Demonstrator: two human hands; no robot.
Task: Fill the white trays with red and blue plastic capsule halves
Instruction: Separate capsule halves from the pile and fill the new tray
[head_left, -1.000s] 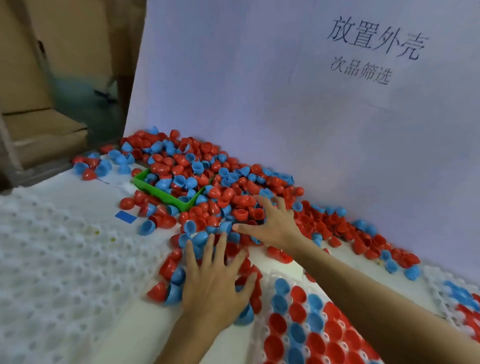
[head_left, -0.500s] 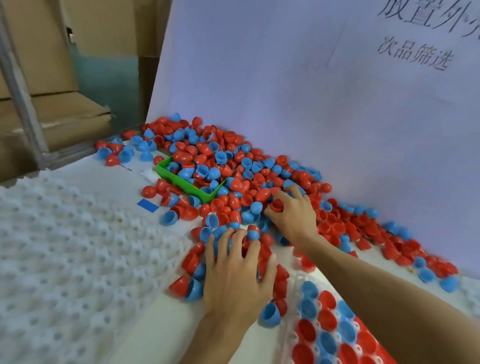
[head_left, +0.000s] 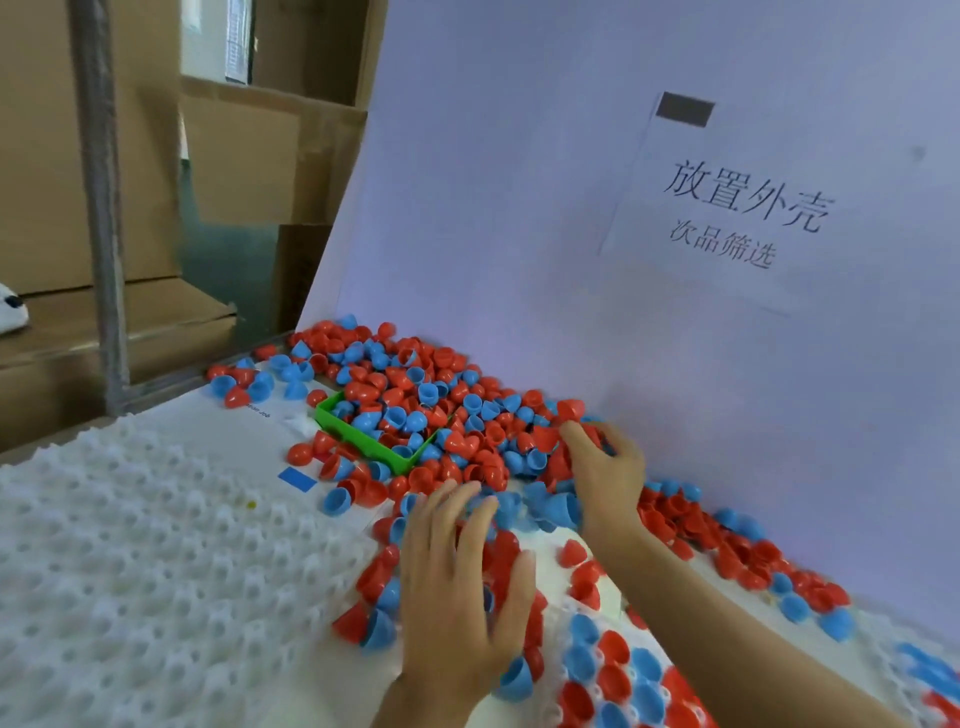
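Observation:
A big pile of red and blue capsule halves (head_left: 441, 405) lies along the foot of the white board. My left hand (head_left: 462, 587) lies flat with spread fingers on loose halves at the near edge of the pile. Farther back, my right hand (head_left: 605, 473) digs into the pile, its fingers curled round several red and blue halves. A white tray (head_left: 608, 603) at the bottom right holds rows of red and blue halves. The large white tray (head_left: 130, 571) on the left holds none.
A green bin (head_left: 363, 441) full of halves sits in the pile's left part. A third tray (head_left: 883, 649) with some halves shows at the far right edge. The white board (head_left: 571, 234) with printed signs stands close behind. Cardboard boxes (head_left: 234, 166) and a metal post (head_left: 101, 208) are at the left.
The view has tilted up. My right hand has reached deeper into the pile and curled its fingers round halves. My left hand has stayed flat on the loose halves.

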